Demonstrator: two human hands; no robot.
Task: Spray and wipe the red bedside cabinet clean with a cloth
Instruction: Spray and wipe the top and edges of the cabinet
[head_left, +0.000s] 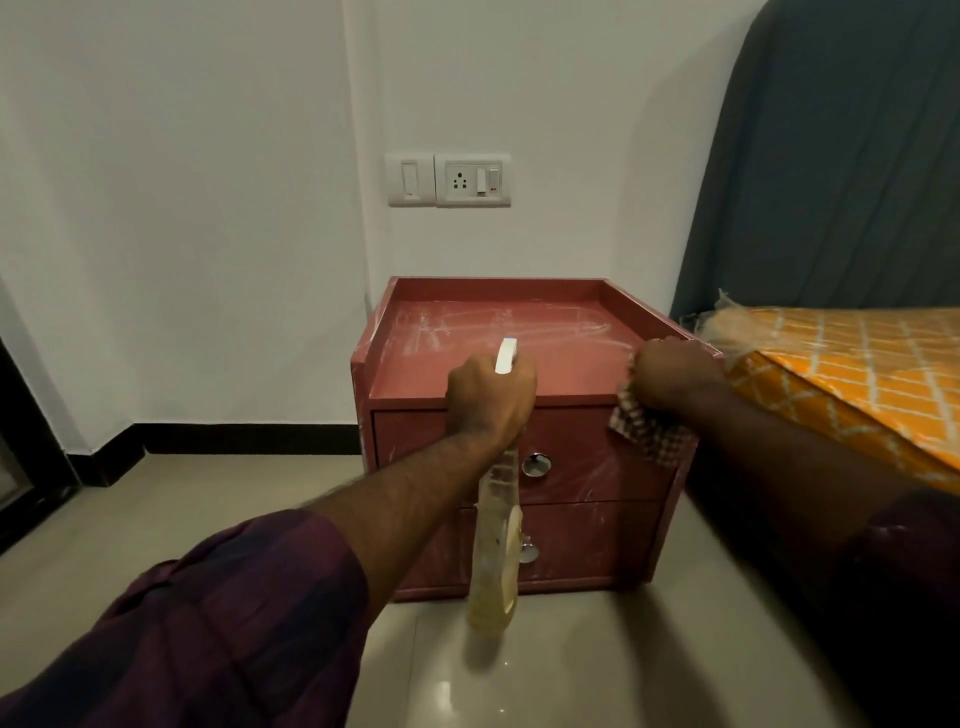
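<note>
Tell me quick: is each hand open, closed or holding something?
Left hand: fingers curled round the spray bottle, in front of the red cabinet.
Right hand: fingers gripping the checked cloth at the cabinet's right edge.

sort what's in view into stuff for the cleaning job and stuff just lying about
For the job: cabinet, spray bottle in left hand, cloth in right hand.
Just there: mattress, headboard, wall socket.
</note>
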